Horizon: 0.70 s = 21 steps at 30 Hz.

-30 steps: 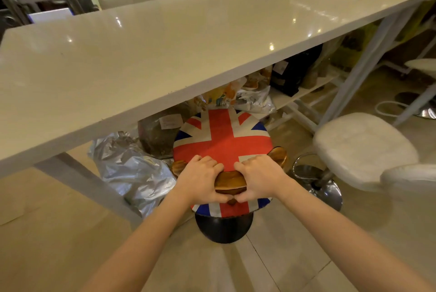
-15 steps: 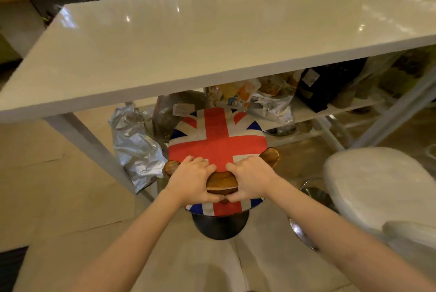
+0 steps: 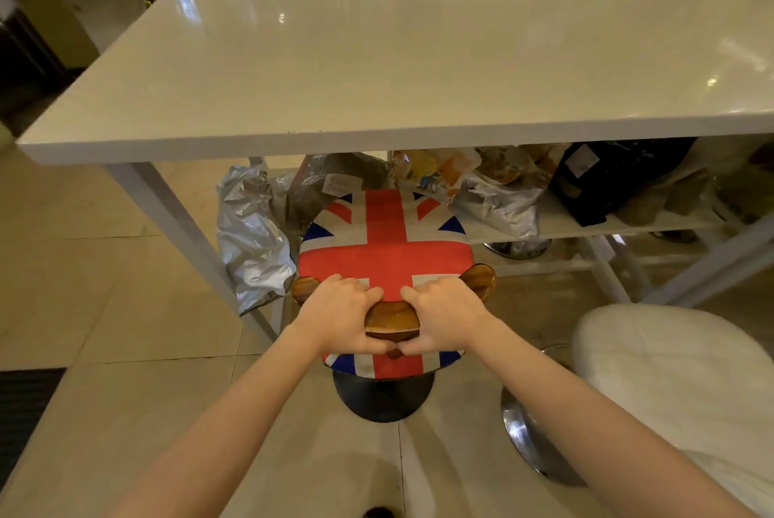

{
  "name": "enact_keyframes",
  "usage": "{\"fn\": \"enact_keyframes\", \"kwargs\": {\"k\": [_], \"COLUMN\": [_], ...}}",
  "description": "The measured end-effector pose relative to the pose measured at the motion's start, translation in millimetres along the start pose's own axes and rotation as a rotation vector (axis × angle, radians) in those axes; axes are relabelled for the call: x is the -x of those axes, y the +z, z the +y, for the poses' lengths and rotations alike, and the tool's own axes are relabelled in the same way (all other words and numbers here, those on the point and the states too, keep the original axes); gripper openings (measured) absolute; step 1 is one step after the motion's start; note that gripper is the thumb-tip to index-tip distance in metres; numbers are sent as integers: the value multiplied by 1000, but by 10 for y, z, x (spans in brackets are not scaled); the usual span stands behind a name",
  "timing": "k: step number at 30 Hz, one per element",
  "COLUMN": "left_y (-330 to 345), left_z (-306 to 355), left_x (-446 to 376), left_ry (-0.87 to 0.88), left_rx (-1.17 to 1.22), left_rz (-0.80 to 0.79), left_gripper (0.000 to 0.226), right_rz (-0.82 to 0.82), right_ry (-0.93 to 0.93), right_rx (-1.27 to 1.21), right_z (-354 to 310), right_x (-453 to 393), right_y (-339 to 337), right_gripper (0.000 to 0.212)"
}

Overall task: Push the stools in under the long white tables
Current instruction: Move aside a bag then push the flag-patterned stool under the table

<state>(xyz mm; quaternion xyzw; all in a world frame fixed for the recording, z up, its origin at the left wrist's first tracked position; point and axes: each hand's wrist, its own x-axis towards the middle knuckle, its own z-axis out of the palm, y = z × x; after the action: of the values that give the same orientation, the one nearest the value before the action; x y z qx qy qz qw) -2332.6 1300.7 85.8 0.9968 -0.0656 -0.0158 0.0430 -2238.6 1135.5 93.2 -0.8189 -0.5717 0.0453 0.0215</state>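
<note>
Step in hand: pushing the flag stool (image 3: pixel 385 249) toward 12 o'clock. Left hand (image 3: pixel 339 314) and right hand (image 3: pixel 446 314) both clench its wooden backrest (image 3: pixel 391 318). Seat sits partly under the white table (image 3: pixel 419 65) edge — near rim and base still out. Next: steady forward shove, keeping clear of the silver bag (image 3: pixel 251 241) at 10 o'clock; white stool (image 3: pixel 670 371) at 3 o'clock waits.
</note>
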Motion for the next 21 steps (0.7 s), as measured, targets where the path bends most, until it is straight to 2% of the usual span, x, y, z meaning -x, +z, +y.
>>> {"fn": "enact_keyframes", "kwargs": {"k": [9,14,18,21], "left_y": [-12,-11,-92,-189], "left_z": [-95,-104,-101,-62], "left_x": [45,42,-6,-65], "left_ry": [40,38,4,-47], "left_rx": [4,-17,-7,82], "left_rz": [-2,-44,-215,-338], "left_gripper": [50,55,67,92], "right_rz": [0,-19,-74,-43], "right_ry": [47,81,131,135], "right_rx": [3,20,-9,-95], "right_z": [-127,-157,-197,-203], "right_x": [-16,-17,17,76], "right_y": [5,13,-16,-72], "right_gripper": [58,59,68,92]}}
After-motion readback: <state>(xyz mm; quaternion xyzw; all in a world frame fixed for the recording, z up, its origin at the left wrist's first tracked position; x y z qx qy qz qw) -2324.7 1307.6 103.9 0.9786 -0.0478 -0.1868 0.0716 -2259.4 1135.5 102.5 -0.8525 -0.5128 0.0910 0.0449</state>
